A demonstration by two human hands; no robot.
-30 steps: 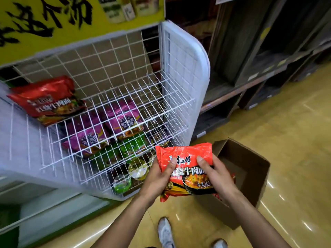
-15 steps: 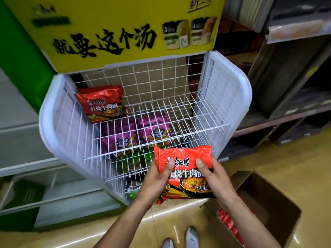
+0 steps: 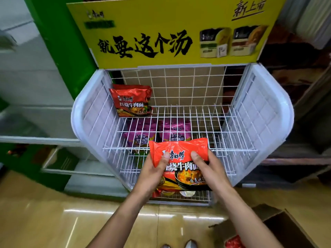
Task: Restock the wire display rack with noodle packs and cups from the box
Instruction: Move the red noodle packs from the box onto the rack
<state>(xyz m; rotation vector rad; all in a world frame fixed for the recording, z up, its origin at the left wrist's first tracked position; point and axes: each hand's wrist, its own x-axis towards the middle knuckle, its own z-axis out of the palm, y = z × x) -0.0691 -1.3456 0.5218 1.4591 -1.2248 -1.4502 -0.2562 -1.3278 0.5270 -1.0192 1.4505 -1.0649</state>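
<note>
I hold a red noodle pack with both hands in front of the white wire display rack, level with the front edge of its top shelf. My left hand grips the pack's left side, thumb on its face. My right hand grips its right side the same way. Another red noodle pack leans at the back left of the top shelf. Two purple packs lie on the shelf below. The cardboard box stands on the floor at the lower right, with a red pack inside.
A yellow sign rises above the rack. A green pillar and pale low shelving stand to the left, dark wooden shelves to the right. Cups show through the wires on the lowest shelf. My shoes are on the glossy floor.
My view has swung left and up to face the rack squarely. Both hands have carried the red pack from over the box to the rack's front, near the top shelf edge.
</note>
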